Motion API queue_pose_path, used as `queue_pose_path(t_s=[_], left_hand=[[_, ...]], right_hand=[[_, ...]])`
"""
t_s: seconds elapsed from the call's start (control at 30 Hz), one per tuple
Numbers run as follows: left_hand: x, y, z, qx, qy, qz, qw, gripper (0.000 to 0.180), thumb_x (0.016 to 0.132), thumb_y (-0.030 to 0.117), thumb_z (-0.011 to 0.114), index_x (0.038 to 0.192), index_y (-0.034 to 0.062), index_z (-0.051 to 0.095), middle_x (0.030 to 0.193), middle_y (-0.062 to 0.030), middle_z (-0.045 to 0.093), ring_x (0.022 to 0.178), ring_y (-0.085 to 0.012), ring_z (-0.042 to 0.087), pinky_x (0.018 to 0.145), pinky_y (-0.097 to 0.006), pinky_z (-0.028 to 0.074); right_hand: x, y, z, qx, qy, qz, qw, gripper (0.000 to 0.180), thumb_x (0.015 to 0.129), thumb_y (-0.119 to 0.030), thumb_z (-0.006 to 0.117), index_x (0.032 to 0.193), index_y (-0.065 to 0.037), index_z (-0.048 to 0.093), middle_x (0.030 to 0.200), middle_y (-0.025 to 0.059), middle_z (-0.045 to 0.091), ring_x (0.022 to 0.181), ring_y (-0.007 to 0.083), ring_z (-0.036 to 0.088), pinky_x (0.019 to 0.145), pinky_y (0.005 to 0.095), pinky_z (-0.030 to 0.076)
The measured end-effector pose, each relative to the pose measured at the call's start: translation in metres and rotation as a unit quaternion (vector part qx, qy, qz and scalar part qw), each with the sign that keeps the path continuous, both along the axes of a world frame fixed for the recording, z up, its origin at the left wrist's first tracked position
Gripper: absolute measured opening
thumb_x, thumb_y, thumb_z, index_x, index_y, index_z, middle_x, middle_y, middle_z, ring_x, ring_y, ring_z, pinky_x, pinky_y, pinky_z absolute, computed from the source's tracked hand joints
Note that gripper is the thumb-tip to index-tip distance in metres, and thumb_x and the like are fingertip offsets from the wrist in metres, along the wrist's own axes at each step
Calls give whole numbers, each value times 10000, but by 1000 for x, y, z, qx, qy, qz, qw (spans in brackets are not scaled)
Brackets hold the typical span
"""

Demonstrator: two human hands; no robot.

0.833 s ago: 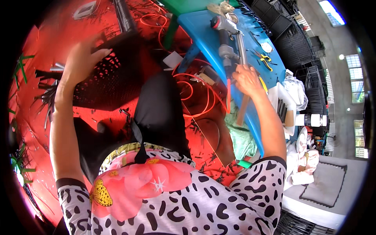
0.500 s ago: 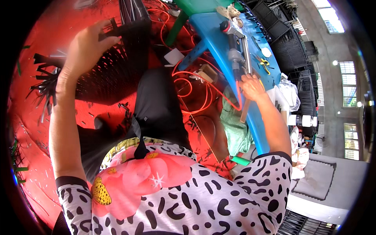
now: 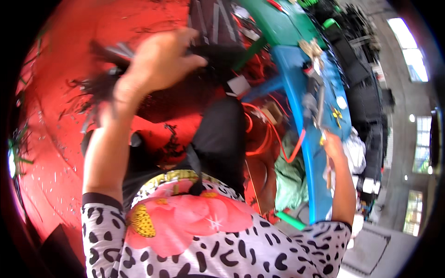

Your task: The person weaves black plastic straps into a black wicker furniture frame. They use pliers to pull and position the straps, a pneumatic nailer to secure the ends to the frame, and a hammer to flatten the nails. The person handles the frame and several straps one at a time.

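Observation:
My left hand [image 3: 157, 60] is raised close to the camera, its fingers closed on a blurred bunch of thin black strips [image 3: 104, 53]. It is above a black slatted crate [image 3: 185, 99] standing on the red floor. My right hand [image 3: 333, 146] reaches to the edge of a blue table [image 3: 292, 88] and grips the brown handle [image 3: 327, 172] of a metal tool [image 3: 319, 104] fixed on the tabletop. An orange cable [image 3: 266, 136] loops between my dark-clothed knee and the table.
A green table [image 3: 273, 25] adjoins the blue one at the top. Black offcuts litter the red floor [image 3: 55, 139]. A green cloth [image 3: 289, 178] lies under the blue table. Small yellow-handled cutters [image 3: 336, 113] rest on it. Dark stacked crates stand beyond.
My left hand has lifted off the crate toward the camera with the black strips in it. My right hand stays on the tool handle, and the view has tilted and drawn closer.

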State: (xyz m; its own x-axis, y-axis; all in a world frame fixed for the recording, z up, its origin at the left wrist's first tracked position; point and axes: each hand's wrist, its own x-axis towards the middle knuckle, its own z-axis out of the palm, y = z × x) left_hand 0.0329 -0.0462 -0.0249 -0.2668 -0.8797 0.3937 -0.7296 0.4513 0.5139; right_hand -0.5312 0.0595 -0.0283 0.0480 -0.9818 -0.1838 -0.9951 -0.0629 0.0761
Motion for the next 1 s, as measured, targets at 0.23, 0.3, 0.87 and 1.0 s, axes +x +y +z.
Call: queue_pose_path(t_s=[0.23,0.3,0.87,1.0], left_hand=[[-38,22,7,32,0,-26,999,690,749,212,692,1354,114,374,951,-153,642,873,-338,633,760,-419,501],[-47,22,1,-10,-12,-35,999,611,765,211,680,1317,114,438,987,-144,632,894,-329,626,768,-411,503],[-43,15,2,-22,-68,-34,997,260,816,177,607,1040,47,628,909,-133,654,869,-340,618,747,-421,497],[-44,14,3,-11,-70,-38,997,244,819,175,601,1023,44,632,890,-137,651,855,-342,618,739,-422,493]], right_hand=[[184,-20,15,-104,-267,38,957,507,800,-71,668,1279,-88,506,1154,194,613,1071,311,610,871,384,492],[236,-22,25,-134,-324,155,924,514,784,-51,697,1262,-26,512,1211,174,590,1130,292,580,942,341,462],[313,-66,44,12,-429,219,876,342,845,-44,599,1179,-5,535,899,226,634,823,365,646,691,359,499],[313,-70,42,7,-420,228,878,331,844,-51,601,1167,0,544,836,236,620,751,374,625,654,350,487]])
